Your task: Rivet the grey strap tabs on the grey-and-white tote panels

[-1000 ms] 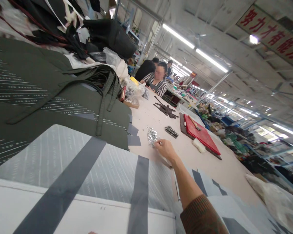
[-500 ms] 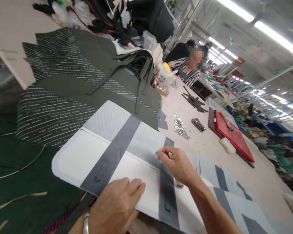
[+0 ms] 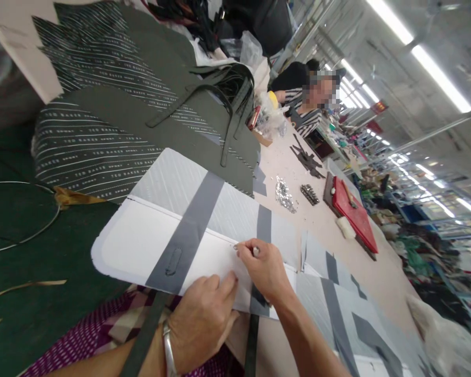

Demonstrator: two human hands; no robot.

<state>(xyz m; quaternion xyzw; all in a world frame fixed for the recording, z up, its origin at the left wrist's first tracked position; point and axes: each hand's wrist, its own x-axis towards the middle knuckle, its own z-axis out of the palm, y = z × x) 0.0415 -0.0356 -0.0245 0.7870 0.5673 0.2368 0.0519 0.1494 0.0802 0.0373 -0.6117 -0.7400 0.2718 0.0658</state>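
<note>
A white and grey striped bag panel (image 3: 153, 235) with two dark grey straps lies in front of me, partly off the table edge. My left hand (image 3: 202, 324) rests on its near edge, fingers curled on the white part, a metal bangle on the wrist. My right hand (image 3: 262, 269) is pinched on a small metal piece, pressing it against the panel beside the right strap (image 3: 262, 230). A heap of small shiny metal pieces (image 3: 284, 189) lies further along the table.
Dark green printed panels with straps (image 3: 113, 131) are stacked at left. A red board (image 3: 355, 214), a white block (image 3: 344, 228), dark studs (image 3: 309, 194) and black cut pieces (image 3: 306, 157) lie further on. More grey panels (image 3: 337, 293) sit at right. A person in a striped top (image 3: 306, 112) sits at the far end.
My right hand came back from the heap of metal pieces to the panel with a small piece. My left hand came into view and settled on the panel's near edge.
</note>
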